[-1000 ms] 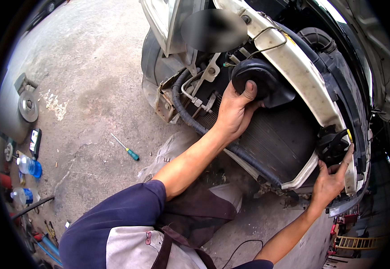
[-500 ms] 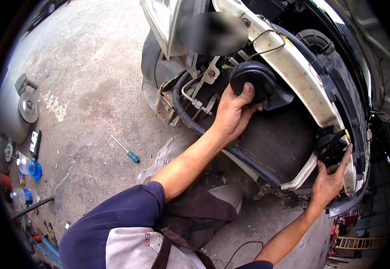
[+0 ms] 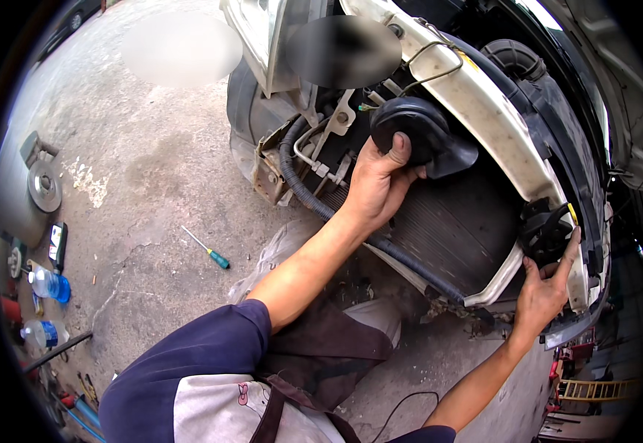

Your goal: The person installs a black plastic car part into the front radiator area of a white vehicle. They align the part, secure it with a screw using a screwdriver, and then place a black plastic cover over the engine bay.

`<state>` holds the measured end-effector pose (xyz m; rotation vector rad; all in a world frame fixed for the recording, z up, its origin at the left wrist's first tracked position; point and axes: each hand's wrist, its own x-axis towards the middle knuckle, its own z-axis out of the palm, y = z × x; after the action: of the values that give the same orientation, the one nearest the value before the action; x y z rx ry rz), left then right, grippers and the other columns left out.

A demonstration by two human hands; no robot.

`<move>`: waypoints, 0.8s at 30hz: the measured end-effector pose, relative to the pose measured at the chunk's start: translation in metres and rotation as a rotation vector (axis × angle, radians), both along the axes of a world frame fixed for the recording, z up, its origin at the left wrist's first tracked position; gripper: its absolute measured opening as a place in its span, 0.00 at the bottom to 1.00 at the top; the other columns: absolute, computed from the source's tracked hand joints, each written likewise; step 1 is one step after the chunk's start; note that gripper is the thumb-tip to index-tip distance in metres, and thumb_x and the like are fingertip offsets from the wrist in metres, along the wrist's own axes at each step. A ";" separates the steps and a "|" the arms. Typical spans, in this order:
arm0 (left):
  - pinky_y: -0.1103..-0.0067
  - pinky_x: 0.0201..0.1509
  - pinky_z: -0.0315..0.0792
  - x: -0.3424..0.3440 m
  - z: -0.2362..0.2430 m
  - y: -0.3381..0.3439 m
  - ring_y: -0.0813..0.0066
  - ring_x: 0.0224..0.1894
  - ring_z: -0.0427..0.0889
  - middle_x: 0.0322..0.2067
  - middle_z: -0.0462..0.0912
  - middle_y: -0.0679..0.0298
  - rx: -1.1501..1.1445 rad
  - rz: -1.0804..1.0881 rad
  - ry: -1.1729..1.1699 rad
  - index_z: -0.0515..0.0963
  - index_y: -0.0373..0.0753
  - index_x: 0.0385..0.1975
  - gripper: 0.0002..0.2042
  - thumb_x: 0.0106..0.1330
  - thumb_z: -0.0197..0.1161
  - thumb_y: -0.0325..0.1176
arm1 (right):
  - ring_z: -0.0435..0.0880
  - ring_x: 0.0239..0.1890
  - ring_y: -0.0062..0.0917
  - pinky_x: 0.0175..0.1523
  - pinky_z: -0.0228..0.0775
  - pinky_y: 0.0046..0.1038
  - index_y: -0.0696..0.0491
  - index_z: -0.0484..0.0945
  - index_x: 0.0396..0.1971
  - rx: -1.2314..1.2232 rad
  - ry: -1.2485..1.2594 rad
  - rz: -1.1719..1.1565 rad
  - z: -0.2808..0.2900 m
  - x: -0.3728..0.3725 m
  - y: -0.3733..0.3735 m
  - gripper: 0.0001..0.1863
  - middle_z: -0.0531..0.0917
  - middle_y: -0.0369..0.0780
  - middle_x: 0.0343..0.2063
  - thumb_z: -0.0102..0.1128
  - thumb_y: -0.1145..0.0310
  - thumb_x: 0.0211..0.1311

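Note:
My left hand (image 3: 380, 177) is closed around a black snail-shaped car horn (image 3: 410, 122), its thumb pressed on the round body. The horn's flared mouth points to the right, and it is in front of the radiator (image 3: 454, 229), below the white crossmember (image 3: 476, 96) of an opened car front. On the right, my right hand (image 3: 543, 295) grips a dark rounded part (image 3: 544, 230) tucked at the crossmember's end. The index finger stretches up along the white metal and the thumb presses the part's lower side. The remaining fingers are partly hidden.
A corrugated black hose (image 3: 299, 181) curves along the radiator's near side. On the concrete at left lie a green-handled screwdriver (image 3: 218, 258), plastic bottles (image 3: 49, 284) and a black bar (image 3: 59, 351). The headlight (image 3: 255, 37) hangs over the far left corner; a yellow ladder (image 3: 598, 390) lies at right.
The whole view has shifted a little, so things appear slightly further left. Both hands keep the same grips, and the horn stays almost where it was relative to the car.

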<state>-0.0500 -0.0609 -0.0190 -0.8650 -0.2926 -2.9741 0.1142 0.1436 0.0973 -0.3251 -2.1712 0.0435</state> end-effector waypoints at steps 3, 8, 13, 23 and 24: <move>0.71 0.48 0.76 0.000 -0.003 0.001 0.73 0.53 0.78 0.51 0.79 0.66 -0.016 -0.001 0.017 0.70 0.43 0.59 0.22 0.71 0.61 0.47 | 0.65 0.20 0.25 0.34 0.66 0.30 0.34 0.58 0.74 -0.008 -0.006 -0.009 -0.001 0.001 0.001 0.51 0.65 0.35 0.16 0.67 0.80 0.48; 0.74 0.44 0.75 0.006 0.004 0.001 0.75 0.46 0.79 0.46 0.81 0.67 0.005 0.002 -0.061 0.72 0.42 0.55 0.21 0.69 0.63 0.47 | 0.66 0.20 0.26 0.35 0.67 0.32 0.32 0.58 0.74 -0.032 -0.015 -0.011 0.001 0.002 -0.001 0.51 0.65 0.35 0.16 0.68 0.79 0.49; 0.71 0.49 0.76 0.004 -0.003 0.003 0.73 0.53 0.78 0.52 0.79 0.68 -0.001 -0.024 -0.027 0.70 0.44 0.59 0.22 0.71 0.60 0.46 | 0.67 0.20 0.26 0.36 0.67 0.32 0.31 0.58 0.74 -0.056 -0.034 -0.068 0.000 0.004 0.001 0.52 0.66 0.36 0.16 0.70 0.79 0.49; 0.57 0.73 0.59 0.008 -0.031 -0.003 0.57 0.68 0.68 0.63 0.73 0.54 0.003 -0.115 -0.039 0.65 0.37 0.66 0.28 0.71 0.59 0.46 | 0.75 0.20 0.29 0.32 0.70 0.38 0.31 0.58 0.73 -0.010 -0.036 -0.060 0.001 -0.002 0.010 0.55 0.74 0.38 0.17 0.75 0.77 0.45; 0.57 0.72 0.60 0.011 -0.033 0.000 0.56 0.67 0.69 0.62 0.73 0.53 -0.060 -0.128 0.036 0.65 0.36 0.66 0.29 0.71 0.59 0.46 | 0.75 0.20 0.28 0.32 0.70 0.37 0.31 0.59 0.73 -0.006 -0.021 -0.041 0.001 -0.001 0.011 0.55 0.74 0.38 0.16 0.75 0.77 0.44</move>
<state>-0.0387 -0.0606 -0.0518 -0.9778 -0.3389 -3.0768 0.1128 0.1544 0.0985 -0.3751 -2.1851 0.0234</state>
